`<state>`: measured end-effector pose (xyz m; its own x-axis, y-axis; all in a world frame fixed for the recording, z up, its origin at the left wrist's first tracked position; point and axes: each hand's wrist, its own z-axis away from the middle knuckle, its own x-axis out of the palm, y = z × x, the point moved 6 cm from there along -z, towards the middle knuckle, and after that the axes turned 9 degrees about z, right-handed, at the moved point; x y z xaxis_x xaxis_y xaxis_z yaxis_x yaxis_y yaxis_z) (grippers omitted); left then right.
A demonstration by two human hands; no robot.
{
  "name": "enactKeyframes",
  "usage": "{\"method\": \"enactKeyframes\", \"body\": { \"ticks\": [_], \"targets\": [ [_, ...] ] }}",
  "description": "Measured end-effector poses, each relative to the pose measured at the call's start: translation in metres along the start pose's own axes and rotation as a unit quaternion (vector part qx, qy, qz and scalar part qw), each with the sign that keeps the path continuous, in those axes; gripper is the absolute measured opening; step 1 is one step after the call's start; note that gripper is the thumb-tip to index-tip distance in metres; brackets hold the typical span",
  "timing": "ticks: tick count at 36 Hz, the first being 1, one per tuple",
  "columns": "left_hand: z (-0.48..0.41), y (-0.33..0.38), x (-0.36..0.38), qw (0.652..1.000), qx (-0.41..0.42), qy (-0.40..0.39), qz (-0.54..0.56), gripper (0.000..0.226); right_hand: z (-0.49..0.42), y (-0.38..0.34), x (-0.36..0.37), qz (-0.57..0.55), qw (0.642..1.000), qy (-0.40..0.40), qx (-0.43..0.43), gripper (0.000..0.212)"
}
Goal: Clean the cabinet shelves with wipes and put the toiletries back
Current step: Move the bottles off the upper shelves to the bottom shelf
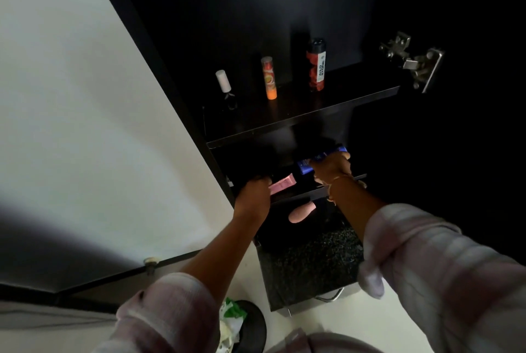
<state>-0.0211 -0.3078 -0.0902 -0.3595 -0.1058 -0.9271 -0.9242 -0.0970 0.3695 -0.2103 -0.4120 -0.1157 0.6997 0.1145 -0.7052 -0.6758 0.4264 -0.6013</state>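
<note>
Both my hands reach into the lower shelf point(336, 189) of a dark cabinet. My left hand point(253, 196) grips a pink tube point(283, 185) at the shelf's left. My right hand point(331, 166) is closed around a blue bottle point(306, 167), which lies tilted over the shelf. On the upper shelf point(299, 116) stand a small bottle with a white cap point(225, 87), an orange tube point(269, 77) and a red and black spray can point(316, 65). A pink rounded object point(301, 213) lies below the lower shelf.
The white cabinet door point(85, 124) hangs open at the left. A metal hinge point(412, 62) sits on the right cabinet wall. Below are a speckled dark counter point(310, 264) and a round black bin point(250, 327) holding crumpled white and green wrappers.
</note>
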Motion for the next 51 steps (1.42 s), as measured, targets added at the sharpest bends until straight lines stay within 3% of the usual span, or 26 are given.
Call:
{"method": "enactKeyframes", "body": {
  "ticks": [5, 9, 11, 14, 16, 19, 25, 32, 36, 42, 51],
  "targets": [
    [0.013, 0.001, -0.009, 0.997, 0.000, 0.031, 0.070, 0.017, -0.015, 0.009, 0.008, -0.103, 0.993, -0.004, 0.061, 0.106],
    [0.022, -0.002, -0.019, 0.987, -0.023, 0.072, 0.142, 0.012, -0.019, 0.004, 0.020, -0.224, 0.967, -0.119, 0.018, 0.056],
    [0.026, -0.002, -0.023, 0.982, -0.029, 0.090, 0.163, 0.013, -0.023, 0.005, 0.023, -0.261, 0.955, -0.139, 0.008, 0.044],
    [0.034, -0.001, -0.026, 0.971, -0.048, 0.092, 0.217, 0.017, -0.020, 0.005, 0.023, -0.308, 0.937, -0.163, 0.000, 0.011],
    [0.039, -0.005, -0.023, 0.959, -0.078, 0.087, 0.257, 0.018, -0.017, 0.007, 0.026, -0.324, 0.933, -0.158, 0.009, 0.020],
    [0.048, -0.011, -0.014, 0.939, -0.119, 0.076, 0.313, 0.018, -0.013, 0.018, 0.025, -0.311, 0.945, -0.089, 0.037, 0.044],
    [0.081, -0.035, 0.031, 0.870, -0.246, 0.021, 0.427, 0.006, 0.042, 0.040, 0.024, -0.255, 0.964, -0.079, -0.018, 0.024],
    [0.134, -0.063, 0.103, 0.812, -0.376, -0.058, 0.442, 0.004, 0.103, 0.126, 0.067, -0.218, 0.971, -0.081, -0.056, 0.034],
    [0.160, -0.079, 0.138, 0.782, -0.434, -0.076, 0.441, 0.009, 0.124, 0.175, 0.098, -0.134, 0.984, -0.111, -0.032, 0.025],
    [0.174, -0.113, 0.205, 0.773, -0.480, -0.116, 0.398, 0.014, 0.112, 0.210, 0.135, 0.021, 0.980, -0.195, -0.044, 0.018],
    [0.170, -0.133, 0.243, 0.808, -0.488, -0.110, 0.313, 0.022, 0.072, 0.223, 0.182, 0.121, 0.963, -0.233, -0.067, 0.026]
  ]
}}
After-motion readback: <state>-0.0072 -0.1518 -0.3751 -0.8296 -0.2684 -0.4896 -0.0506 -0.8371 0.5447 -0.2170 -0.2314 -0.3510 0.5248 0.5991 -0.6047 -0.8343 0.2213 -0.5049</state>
